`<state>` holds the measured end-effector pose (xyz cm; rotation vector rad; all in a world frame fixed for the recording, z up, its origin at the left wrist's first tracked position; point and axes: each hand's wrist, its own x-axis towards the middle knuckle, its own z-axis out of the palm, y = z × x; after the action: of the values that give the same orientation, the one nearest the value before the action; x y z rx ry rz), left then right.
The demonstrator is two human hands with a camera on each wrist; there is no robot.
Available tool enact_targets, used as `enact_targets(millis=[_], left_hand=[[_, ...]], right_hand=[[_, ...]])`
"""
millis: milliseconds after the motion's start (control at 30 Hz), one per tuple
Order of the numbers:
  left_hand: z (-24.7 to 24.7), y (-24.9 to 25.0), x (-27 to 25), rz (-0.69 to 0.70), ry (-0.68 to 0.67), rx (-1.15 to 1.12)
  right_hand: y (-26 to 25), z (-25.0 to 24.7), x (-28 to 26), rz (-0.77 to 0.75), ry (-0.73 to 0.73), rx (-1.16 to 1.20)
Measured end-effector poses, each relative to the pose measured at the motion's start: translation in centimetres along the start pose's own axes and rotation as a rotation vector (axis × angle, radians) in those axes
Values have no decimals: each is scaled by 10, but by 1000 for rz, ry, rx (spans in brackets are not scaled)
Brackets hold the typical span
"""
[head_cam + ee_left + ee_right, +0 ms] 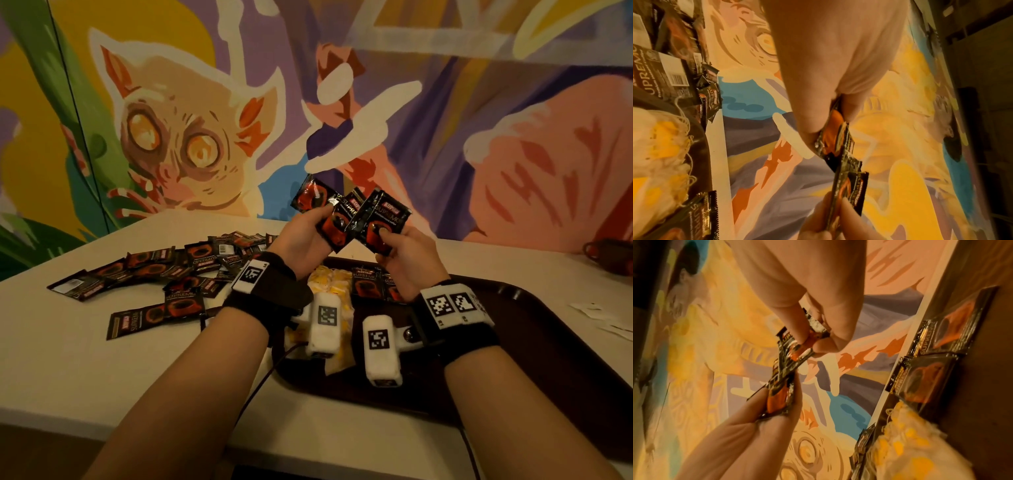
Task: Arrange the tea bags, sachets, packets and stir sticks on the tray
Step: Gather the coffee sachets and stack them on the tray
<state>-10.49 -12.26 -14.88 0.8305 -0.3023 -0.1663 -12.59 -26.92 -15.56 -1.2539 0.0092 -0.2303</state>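
Observation:
Both hands are raised above the dark brown tray [548,329]. My left hand [317,224] pinches two black-and-red coffee sachets [337,214], fanned out. My right hand [388,241] pinches another coffee sachet [385,217] that overlaps them. The left wrist view shows the left hand [830,125] gripping a sachet [836,141] edge-on. In the right wrist view the right hand [813,342] holds its sachet [795,350]. On the tray lie yellow tea bags [329,282] and two coffee sachets [366,284]. Many more sachets [164,270] lie loose on the white table, left of the tray.
The painted wall rises right behind the table's far edge. White paper packets [603,320] lie on the table right of the tray. A dark reddish object [613,257] sits at the far right. A black cable [260,380] runs off the front edge.

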Motion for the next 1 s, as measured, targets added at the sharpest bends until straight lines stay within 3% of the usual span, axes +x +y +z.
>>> enact_targets(millis=[167,267,533,633,733,833,1000], left_hand=[[0,-5,1,3,22,21],[-1,-4,1,-1,1,7],[-4,15,6,124,68,268],[5,20,4,86,29,410],[14,21,-1,-28,-48,385],[15,14,-3,-52,-116,446],[15,5,2,-20,-69,327]], right_hand=[[3,13,-3,101,-122,16],[2,19,-4,119,-112,-40],[-19,17,-3,-138,-61,-421],[-19,22,-5,-184,-120,-454],[-20,26,-9,-180,-199,-471],[-18,31,-8,-185,-286,-505],[-17,25,-4,-507,-223,-956]])
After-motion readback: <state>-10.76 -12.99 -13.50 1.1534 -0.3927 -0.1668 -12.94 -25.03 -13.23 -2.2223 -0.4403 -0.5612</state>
